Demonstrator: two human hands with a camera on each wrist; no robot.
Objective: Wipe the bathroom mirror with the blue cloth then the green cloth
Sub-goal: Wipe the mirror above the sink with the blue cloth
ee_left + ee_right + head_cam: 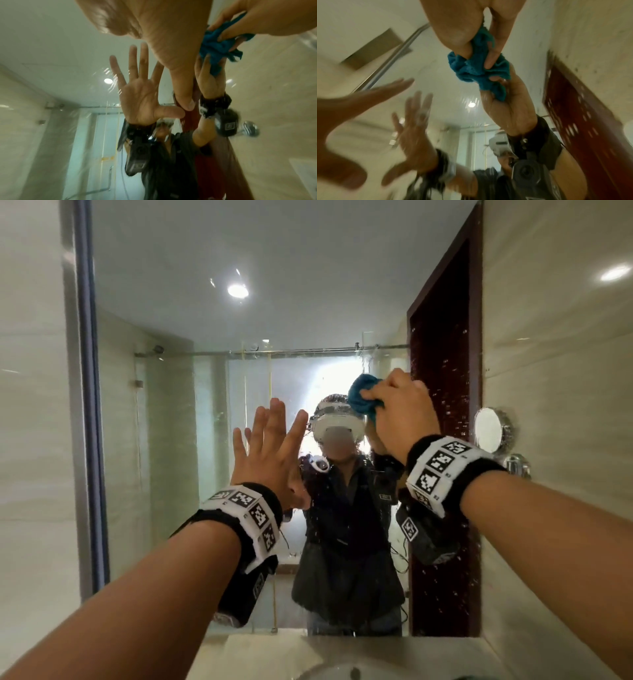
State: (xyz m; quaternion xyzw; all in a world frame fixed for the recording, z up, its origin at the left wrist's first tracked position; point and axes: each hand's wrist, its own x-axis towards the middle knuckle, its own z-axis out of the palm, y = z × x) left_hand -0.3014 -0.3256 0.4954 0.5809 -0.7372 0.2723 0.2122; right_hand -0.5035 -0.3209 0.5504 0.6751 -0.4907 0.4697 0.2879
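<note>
The blue cloth is bunched into a wad with no clear long axis, pressed against the bathroom mirror on its right half. The right hand has its fingers curled round the cloth, clamped on it. The left hand is raised well to the cloth's left, fingers straight and spread toward the glass, holding nothing.

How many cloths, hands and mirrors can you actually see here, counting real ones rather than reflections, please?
Cloths: 1, the blue cloth
Hands: 2, the left hand and the right hand
Mirrors: 2, the bathroom mirror and a small round mirror
Total: 5
</note>
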